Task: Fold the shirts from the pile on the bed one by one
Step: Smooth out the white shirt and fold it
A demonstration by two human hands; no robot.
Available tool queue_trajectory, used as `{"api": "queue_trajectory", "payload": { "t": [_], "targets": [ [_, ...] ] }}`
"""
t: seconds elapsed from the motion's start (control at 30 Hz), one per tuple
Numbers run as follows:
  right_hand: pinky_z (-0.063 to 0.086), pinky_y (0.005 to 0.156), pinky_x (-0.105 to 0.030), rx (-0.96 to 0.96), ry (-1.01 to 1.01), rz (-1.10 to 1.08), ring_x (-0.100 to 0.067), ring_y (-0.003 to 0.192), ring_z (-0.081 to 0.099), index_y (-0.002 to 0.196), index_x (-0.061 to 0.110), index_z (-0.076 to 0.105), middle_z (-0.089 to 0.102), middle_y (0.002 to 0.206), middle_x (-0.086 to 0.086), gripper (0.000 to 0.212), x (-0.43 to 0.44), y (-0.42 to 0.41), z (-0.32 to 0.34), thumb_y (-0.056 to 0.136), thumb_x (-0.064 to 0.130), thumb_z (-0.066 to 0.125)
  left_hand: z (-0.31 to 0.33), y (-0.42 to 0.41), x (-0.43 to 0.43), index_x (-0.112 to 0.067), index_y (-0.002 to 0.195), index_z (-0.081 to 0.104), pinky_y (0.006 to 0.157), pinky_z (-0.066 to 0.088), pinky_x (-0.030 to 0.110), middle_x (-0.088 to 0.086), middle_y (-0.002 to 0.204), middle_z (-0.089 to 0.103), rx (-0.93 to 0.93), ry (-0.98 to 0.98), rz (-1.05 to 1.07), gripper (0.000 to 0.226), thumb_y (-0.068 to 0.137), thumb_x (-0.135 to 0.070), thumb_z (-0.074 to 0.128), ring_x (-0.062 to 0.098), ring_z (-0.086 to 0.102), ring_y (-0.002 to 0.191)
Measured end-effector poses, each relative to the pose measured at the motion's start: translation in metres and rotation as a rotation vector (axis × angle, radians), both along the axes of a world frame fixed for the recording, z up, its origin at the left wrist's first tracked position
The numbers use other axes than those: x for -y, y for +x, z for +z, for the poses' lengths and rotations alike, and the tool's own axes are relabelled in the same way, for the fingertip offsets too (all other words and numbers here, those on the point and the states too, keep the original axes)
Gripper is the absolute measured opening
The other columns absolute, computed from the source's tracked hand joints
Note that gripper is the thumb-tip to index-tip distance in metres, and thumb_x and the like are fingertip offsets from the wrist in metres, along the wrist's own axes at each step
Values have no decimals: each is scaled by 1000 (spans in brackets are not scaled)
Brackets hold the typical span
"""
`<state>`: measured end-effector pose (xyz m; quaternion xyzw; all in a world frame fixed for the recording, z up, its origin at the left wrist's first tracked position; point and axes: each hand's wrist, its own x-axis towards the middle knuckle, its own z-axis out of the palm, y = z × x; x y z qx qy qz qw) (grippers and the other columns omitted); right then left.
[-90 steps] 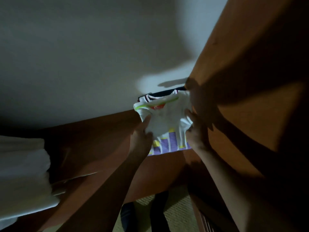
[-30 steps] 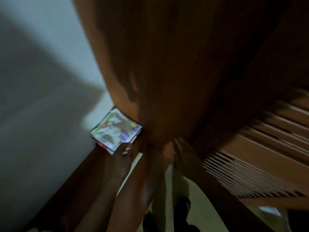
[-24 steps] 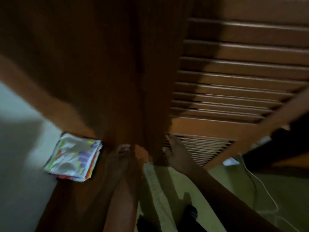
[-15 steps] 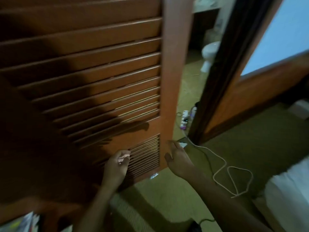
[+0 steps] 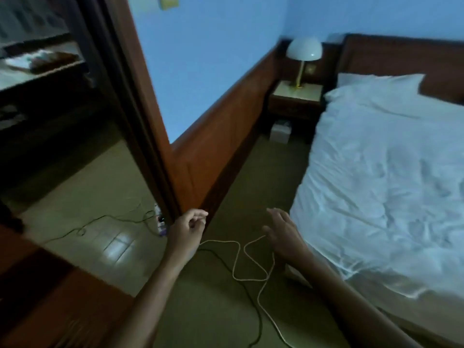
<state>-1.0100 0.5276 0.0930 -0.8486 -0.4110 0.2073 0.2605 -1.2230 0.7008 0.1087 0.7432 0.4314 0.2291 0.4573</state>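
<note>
The bed [image 5: 391, 172] with its rumpled white sheet fills the right side, a white pillow [image 5: 376, 84] at its head. No shirt or pile shows in this view. My left hand [image 5: 187, 232] hangs over the floor near the door frame, fingers loosely curled and holding nothing. My right hand [image 5: 285, 234] is held out beside the bed's near edge, fingers relaxed and empty.
A white cord [image 5: 251, 262] and a dark cable [image 5: 241, 287] loop across the carpet below my hands. A power strip [image 5: 160, 219] lies by the dark door frame [image 5: 130, 116]. A nightstand [image 5: 296, 96] with a domed lamp [image 5: 303, 52] stands at the bed's head.
My view has swung right, from the folded shirt on the wardrobe shelf, past the louvred door, to the bed. Both hands have come away empty.
</note>
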Motion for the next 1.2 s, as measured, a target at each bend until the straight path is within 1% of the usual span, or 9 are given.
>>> {"api": "queue_trajectory", "payload": {
  "t": [0.1, 0.2, 0.33, 0.43, 0.53, 0.67, 0.8, 0.97, 1.2],
  "targets": [
    [32, 122, -41, -6, -1, -180, -26, 150, 33, 159, 18, 33, 30, 165, -7, 59, 40, 44, -5, 106, 33, 53, -6, 89, 9, -37, 97, 71, 75, 50, 24, -11, 95, 72, -12, -10, -199, 18, 100, -21, 62, -1, 66, 88],
    [34, 121, -44, 2, 7, -346, -28, 149, 34, 158, 17, 35, 33, 164, -8, 58, 85, 84, -12, 105, 33, 53, -12, 169, 29, -38, 102, 70, 75, 52, 23, -16, 99, 71, -56, 5, -394, 12, 101, -31, 60, -3, 65, 91],
    [32, 122, -44, 9, -6, -573, -27, 151, 32, 159, 19, 34, 30, 165, -6, 59, 139, 132, -16, 106, 35, 52, -17, 268, 65, -34, 104, 70, 65, 46, 16, -17, 99, 70, -59, 25, -609, 12, 101, -27, 62, -2, 64, 87],
    [33, 120, -42, 24, -14, -715, -26, 150, 33, 159, 18, 33, 31, 165, -5, 58, 169, 164, -19, 106, 35, 51, -21, 336, 88, -30, 107, 71, 72, 53, 21, -16, 103, 69, -68, -20, -771, 13, 101, -23, 61, 1, 65, 93],
    [34, 119, -43, 7, -12, -855, -25, 149, 34, 159, 19, 33, 32, 164, -3, 58, 189, 193, -19, 106, 35, 51, -24, 401, 106, -31, 101, 71, 67, 46, 8, -13, 99, 71, -78, -24, -881, 15, 99, -18, 64, 0, 65, 92],
    [36, 118, -42, -4, 4, -1022, -24, 147, 37, 157, 21, 35, 33, 162, -1, 56, 211, 228, -19, 106, 34, 52, -26, 477, 129, -29, 103, 73, 68, 44, 5, -14, 100, 72, -106, -16, -1040, 15, 99, -18, 63, -1, 65, 94],
    [33, 118, -39, -22, 11, -1170, -24, 149, 35, 157, 19, 36, 34, 162, -3, 56, 239, 261, -22, 106, 32, 54, -28, 546, 158, -27, 102, 74, 69, 43, 5, -12, 98, 72, -125, 3, -1158, 17, 98, -15, 63, -2, 65, 95],
    [37, 118, -42, -43, 13, -1293, -26, 146, 38, 156, 21, 38, 37, 161, -4, 55, 287, 306, -31, 105, 32, 57, -41, 618, 209, -28, 99, 74, 69, 42, 6, -13, 95, 72, -155, 19, -1262, 16, 97, -15, 65, -3, 64, 92],
    [33, 122, -42, -103, 3, -1354, -23, 149, 34, 156, 24, 38, 34, 162, -3, 57, 387, 410, -77, 104, 32, 58, -97, 732, 319, -26, 101, 72, 68, 42, 5, -12, 97, 71, -260, 40, -1335, 16, 97, -15, 62, -1, 64, 92]
  ]
}}
